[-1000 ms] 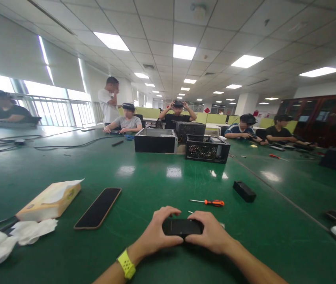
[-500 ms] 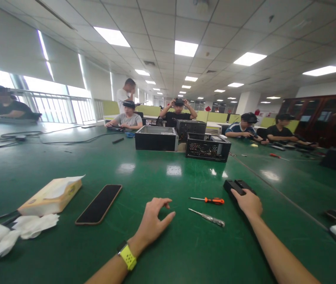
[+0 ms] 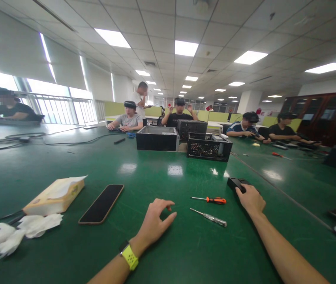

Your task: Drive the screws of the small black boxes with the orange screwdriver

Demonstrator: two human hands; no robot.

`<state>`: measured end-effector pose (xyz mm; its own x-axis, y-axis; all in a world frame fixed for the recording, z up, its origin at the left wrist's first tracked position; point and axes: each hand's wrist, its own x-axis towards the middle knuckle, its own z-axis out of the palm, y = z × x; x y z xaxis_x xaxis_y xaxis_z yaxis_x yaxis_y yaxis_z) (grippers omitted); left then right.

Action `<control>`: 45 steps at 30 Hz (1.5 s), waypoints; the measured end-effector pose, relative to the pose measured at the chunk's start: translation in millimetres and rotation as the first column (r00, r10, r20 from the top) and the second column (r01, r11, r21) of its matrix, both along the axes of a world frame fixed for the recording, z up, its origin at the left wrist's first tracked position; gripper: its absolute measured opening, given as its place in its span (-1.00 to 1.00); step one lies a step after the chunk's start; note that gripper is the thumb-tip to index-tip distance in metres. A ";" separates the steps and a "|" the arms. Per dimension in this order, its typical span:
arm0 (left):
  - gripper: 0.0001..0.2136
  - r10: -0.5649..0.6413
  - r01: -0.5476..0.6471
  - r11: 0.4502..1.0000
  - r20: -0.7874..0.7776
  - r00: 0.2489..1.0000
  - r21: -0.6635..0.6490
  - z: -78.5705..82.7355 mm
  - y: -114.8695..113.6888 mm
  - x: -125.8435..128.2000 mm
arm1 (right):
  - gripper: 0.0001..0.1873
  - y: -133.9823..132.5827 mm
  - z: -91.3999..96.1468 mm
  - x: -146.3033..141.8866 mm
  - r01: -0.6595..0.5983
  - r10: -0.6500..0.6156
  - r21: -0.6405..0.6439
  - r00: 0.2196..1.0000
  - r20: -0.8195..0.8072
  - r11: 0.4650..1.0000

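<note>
My left hand (image 3: pixel 155 217) rests on the green table (image 3: pixel 168 252), palm down and open. Its fingers curve loosely and the thumb stands apart, with nothing held. My right hand (image 3: pixel 251 200) is closed over a black, boxy object (image 3: pixel 233 184) lying on the table; the hand covers much of it, so I cannot tell its kind. Between my hands lie an orange-and-black screwdriver (image 3: pixel 215 200) and, nearer me, a screwdriver with a clear handle (image 3: pixel 215 219). Both point left.
A phone (image 3: pixel 102 204), a tissue pack (image 3: pixel 57 197) and crumpled tissues (image 3: pixel 39 225) lie to the left. Open computer cases (image 3: pixel 157 139) stand ahead, near another metal case (image 3: pixel 209 148). Several people sit around the table; one person (image 3: pixel 139 96) stands behind.
My right hand has shifted slightly over the black object and covers more of its top. My left hand stays in place. The standing person in the background has moved right.
</note>
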<state>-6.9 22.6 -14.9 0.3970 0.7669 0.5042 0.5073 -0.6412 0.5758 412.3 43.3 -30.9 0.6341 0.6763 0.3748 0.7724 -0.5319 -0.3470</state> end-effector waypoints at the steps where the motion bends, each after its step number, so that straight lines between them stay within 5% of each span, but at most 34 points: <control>1: -0.80 -0.002 0.002 1.000 -0.003 1.000 -0.004 0.1 -0.4 -0.1 | -0.49 0.3 0.3 2.9 0.012 -0.012 0.004 1.000 0.001 1.000; 23: -0.88 -0.050 0.050 0.999 -0.020 0.999 -0.020 -0.2 -1.0 0.3 | -0.46 -6.4 -1.7 33.4 -0.030 0.031 -0.009 0.988 0.149 0.999; 38: -0.88 -0.072 0.072 0.997 -0.026 0.997 0.003 -0.8 0.9 0.0 | -0.52 -6.9 -5.9 39.7 -0.033 0.026 0.062 0.994 0.105 0.998; 45: -0.88 -0.074 0.074 0.997 -0.025 0.997 0.008 -1.2 1.7 -0.3 | -0.46 -8.6 -16.4 63.1 0.124 -0.119 0.206 0.992 -0.038 0.971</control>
<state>-7.2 24.3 -16.2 0.4646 0.7303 0.5007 0.4721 -0.6827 0.5577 475.4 34.7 -47.3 0.7180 0.5029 0.4812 0.6958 -0.5357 -0.4784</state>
